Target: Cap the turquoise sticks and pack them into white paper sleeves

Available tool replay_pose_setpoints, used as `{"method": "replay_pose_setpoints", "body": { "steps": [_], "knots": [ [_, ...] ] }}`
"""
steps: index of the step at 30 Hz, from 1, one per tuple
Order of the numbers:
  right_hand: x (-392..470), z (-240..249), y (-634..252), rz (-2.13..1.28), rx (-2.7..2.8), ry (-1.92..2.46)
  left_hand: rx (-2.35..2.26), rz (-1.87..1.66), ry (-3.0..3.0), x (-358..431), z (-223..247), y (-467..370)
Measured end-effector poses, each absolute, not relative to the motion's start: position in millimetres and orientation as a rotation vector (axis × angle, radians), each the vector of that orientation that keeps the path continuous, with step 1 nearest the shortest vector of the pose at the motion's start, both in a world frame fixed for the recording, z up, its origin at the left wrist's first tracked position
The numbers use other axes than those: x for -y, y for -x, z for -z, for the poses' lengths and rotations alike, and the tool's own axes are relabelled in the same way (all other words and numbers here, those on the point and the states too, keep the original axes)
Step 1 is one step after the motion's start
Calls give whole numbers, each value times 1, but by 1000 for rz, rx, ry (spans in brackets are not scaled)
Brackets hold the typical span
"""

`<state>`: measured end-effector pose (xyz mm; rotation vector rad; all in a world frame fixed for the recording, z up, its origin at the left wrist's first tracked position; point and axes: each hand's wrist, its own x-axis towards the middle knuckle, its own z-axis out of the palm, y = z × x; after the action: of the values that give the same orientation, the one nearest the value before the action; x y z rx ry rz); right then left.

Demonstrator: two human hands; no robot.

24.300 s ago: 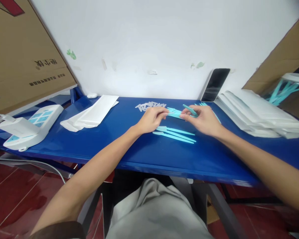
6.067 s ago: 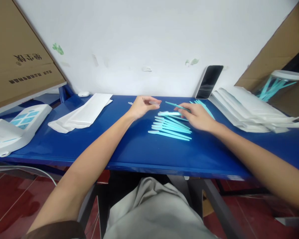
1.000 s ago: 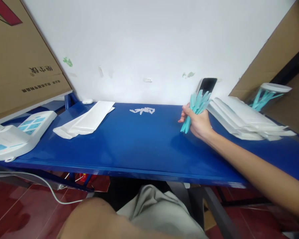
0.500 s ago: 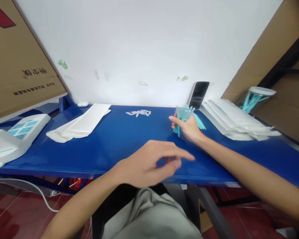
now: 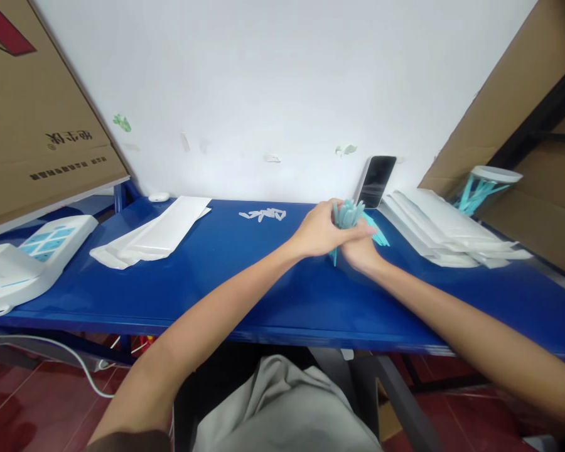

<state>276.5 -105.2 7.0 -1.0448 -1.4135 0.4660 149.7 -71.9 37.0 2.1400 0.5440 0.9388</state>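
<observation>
A bundle of thin teal sticks (image 5: pixel 347 215) stands nearly upright between my hands over the right half of the blue table (image 5: pixel 245 282). My left hand (image 5: pixel 321 230) is wrapped round its left and near side, thumb stretched across to the right. From the right, my right hand (image 5: pixel 360 248) grips the same bundle, its fingers largely hidden behind the left hand. Lower stick ends poke out beneath the hands. More teal sticks (image 5: pixel 378 231) lie on the table just right of my hands. Farther left is a small scatter of whitish translucent slips (image 5: pixel 263 215).
White flat packets (image 5: pixel 162 232) lie at left, with a stack of white packets (image 5: pixel 445 226) at right. A phone (image 5: pixel 378 181) leans on the wall. A clear tub (image 5: pixel 483 188) of teal sticks stands far right. A white device (image 5: pixel 51 251) occupies the left end.
My left hand has moved up and away from me, from above the table's near edge to the bundle, and closed round it. My right hand has kept its hold there.
</observation>
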Motion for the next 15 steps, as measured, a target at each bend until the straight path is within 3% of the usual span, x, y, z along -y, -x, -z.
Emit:
{"method": "replay_pose_setpoints", "body": {
  "steps": [7,15],
  "knots": [
    [101,-1,-277,-509,1462,1017,-537,-1182,-2326,71,-28,-155],
    [109,0,-275,-741,1440,971,-407,-1123,-2275,77,-46,-138]
  ]
}}
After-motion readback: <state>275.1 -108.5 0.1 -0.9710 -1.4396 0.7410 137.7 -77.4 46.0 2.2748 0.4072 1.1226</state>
